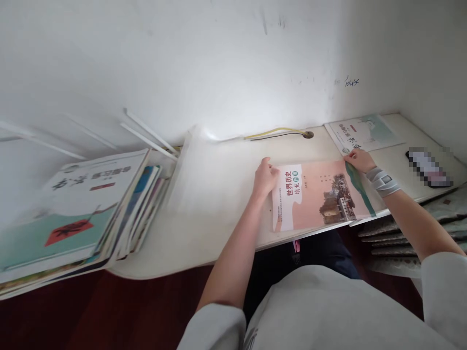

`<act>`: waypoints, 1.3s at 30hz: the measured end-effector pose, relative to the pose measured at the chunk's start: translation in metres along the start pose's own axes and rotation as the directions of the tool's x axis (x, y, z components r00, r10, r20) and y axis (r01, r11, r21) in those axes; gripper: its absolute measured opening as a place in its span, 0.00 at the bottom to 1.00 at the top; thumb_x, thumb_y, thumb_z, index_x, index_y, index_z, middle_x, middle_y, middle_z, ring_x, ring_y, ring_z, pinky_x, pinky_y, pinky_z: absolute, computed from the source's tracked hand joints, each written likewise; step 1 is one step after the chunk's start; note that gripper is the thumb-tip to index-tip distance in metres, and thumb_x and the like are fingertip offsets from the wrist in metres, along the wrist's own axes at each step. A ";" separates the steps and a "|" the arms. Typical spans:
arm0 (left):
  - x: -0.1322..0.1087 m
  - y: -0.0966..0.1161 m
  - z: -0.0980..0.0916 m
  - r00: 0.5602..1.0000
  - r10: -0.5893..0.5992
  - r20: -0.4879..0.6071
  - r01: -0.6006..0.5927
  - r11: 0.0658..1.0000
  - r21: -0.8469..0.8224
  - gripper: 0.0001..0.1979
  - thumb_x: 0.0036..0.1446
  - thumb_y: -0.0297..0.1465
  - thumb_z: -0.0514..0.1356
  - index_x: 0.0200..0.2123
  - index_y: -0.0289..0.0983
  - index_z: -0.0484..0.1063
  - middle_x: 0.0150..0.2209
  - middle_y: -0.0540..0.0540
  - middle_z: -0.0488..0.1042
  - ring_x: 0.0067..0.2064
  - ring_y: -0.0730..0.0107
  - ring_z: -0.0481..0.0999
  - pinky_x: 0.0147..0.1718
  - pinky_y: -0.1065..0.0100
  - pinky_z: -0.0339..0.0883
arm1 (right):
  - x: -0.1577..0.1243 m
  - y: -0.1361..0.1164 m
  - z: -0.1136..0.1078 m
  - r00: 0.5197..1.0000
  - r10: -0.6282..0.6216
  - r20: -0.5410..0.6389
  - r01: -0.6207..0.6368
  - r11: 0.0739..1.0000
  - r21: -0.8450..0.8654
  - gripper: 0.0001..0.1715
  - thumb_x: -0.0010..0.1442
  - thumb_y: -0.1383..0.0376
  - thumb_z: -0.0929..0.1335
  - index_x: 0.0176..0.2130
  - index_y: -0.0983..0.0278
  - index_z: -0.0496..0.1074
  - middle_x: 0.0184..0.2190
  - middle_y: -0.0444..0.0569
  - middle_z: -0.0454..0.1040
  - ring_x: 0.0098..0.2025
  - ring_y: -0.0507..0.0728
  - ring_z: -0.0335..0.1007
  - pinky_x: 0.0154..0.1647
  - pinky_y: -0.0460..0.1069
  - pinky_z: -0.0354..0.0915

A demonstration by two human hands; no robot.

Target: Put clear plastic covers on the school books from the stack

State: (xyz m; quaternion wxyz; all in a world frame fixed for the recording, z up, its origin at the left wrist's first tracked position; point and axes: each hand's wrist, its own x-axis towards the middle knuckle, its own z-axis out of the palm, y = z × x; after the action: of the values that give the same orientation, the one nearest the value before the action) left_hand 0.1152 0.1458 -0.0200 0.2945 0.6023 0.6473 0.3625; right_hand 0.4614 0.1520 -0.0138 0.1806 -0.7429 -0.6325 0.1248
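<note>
One pink book (pixel 310 187) between left hand (pixel 265 178), half-curled at its edge, grip unclear, and right hand (pixel 361 161), pinching its corner; booklet (pixel 365 132) just beyond right hand.

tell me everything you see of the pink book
The pink book looks thin and papery, its cover showing Chinese characters, a building and a green band. It lies closed, face up, title sideways, at the near edge of the desk. The left hand touches one far corner; the right hand pinches the other.
</note>
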 end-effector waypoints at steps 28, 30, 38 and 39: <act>-0.010 0.004 -0.012 0.996 -0.036 0.077 0.043 0.994 -0.101 0.08 0.40 0.25 0.62 0.23 0.39 0.64 0.24 0.52 0.66 0.33 0.65 0.71 0.34 0.67 0.62 | -0.041 0.019 -0.015 0.989 0.055 0.135 -0.086 0.968 0.236 0.31 0.52 0.55 0.69 0.50 0.71 0.68 0.41 0.60 0.76 0.33 0.61 0.75 0.33 0.54 0.70; -0.006 0.003 -0.013 0.990 -0.068 0.122 0.090 0.979 -0.181 0.09 0.40 0.27 0.63 0.22 0.38 0.63 0.23 0.52 0.65 0.31 0.67 0.70 0.31 0.68 0.62 | -0.043 0.022 -0.017 0.982 0.043 0.185 -0.110 0.922 0.372 0.34 0.50 0.54 0.70 0.50 0.72 0.68 0.42 0.61 0.76 0.35 0.62 0.75 0.32 0.54 0.72; 0.002 0.009 -0.009 0.951 -0.062 0.302 0.117 0.979 -0.169 0.07 0.38 0.28 0.64 0.25 0.36 0.71 0.25 0.44 0.73 0.33 0.57 0.75 0.31 0.63 0.66 | -0.053 0.034 -0.023 0.958 0.016 0.286 -0.073 0.979 0.189 0.33 0.51 0.54 0.70 0.52 0.69 0.67 0.35 0.55 0.77 0.31 0.61 0.75 0.31 0.53 0.70; 0.002 0.011 -0.007 0.953 -0.053 0.298 0.099 0.985 -0.143 0.08 0.37 0.27 0.64 0.26 0.36 0.71 0.28 0.43 0.75 0.37 0.54 0.75 0.34 0.62 0.67 | -0.052 0.034 -0.022 0.962 0.004 0.273 -0.037 0.993 0.113 0.33 0.51 0.55 0.69 0.53 0.69 0.66 0.36 0.56 0.77 0.33 0.62 0.75 0.33 0.54 0.70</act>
State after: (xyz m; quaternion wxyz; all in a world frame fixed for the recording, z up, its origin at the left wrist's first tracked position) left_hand 0.1155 0.1474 -0.0070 0.4470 0.5991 0.5890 0.3072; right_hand 0.4925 0.0940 -0.0102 0.1341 -0.7133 -0.6350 0.2644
